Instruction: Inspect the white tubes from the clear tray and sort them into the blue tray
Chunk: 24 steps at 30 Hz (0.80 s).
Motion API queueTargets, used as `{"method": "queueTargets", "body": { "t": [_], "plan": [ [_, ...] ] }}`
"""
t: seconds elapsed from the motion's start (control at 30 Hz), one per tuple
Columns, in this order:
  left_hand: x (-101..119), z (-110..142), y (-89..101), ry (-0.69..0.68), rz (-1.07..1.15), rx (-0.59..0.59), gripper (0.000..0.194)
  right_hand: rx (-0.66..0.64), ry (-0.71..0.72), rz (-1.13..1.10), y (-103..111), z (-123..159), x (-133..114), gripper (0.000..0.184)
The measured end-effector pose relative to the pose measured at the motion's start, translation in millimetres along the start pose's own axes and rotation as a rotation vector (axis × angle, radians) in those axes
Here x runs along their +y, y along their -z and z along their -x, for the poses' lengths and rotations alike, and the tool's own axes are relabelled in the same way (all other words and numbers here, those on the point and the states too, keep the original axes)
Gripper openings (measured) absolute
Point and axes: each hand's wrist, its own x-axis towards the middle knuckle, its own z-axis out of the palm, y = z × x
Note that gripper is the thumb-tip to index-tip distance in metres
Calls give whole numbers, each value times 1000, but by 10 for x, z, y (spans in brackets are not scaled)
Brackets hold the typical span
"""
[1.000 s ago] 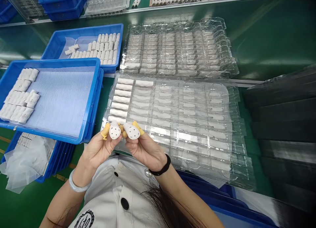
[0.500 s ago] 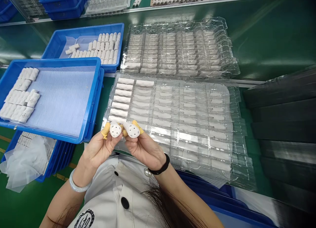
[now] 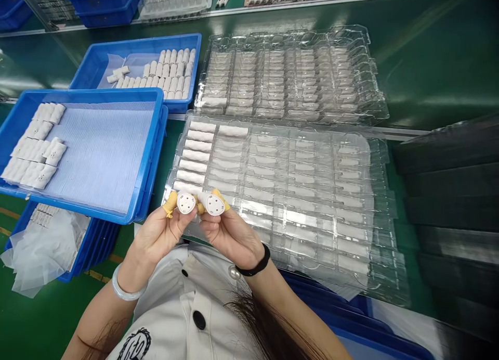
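Observation:
My left hand (image 3: 159, 235) pinches a small white ceramic cylinder (image 3: 186, 202), its round end with small holes turned towards me. A second white cylinder (image 3: 214, 204) is held the same way in my right hand (image 3: 228, 235), right beside the first. Yellow finger cots cover my fingertips. Both hands hover over the near left corner of a clear plastic blister tray (image 3: 288, 193), whose left column holds several white cylinders (image 3: 197, 154) lying in their slots.
A blue bin (image 3: 152, 141) to the left holds several white cylinders (image 3: 35, 152) on a ribbed sheet. Another blue bin (image 3: 97, 63) with more cylinders sits behind it. A second clear tray (image 3: 292, 74) lies farther back. Dark stacked trays (image 3: 448, 193) stand at right.
Both hands have stayed together holding the two cylinders, which look slightly turned. The view has shifted a little.

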Motion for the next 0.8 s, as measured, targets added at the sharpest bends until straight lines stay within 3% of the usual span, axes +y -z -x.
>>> {"method": "queueTargets", "body": {
  "t": [0.23, 0.4, 0.63, 0.7, 0.8],
  "plan": [
    [1, 2, 35, 16, 31, -39, 38, 57, -9, -23, -36, -6, 30, 50],
    [46, -21, 92, -20, 20, -191, 34, -39, 85, 116, -10, 46, 35, 27],
    [65, -31, 93, -61, -128, -363, 43, -87, 243, 354, -64, 97, 20, 18],
    [36, -46, 90, -103, -168, -380, 47, -91, 271, 367, -95, 100, 30, 21],
    [10, -77, 93, -160, -189, -363, 48, -94, 196, 292, -124, 114, 21, 37]
  ]
}}
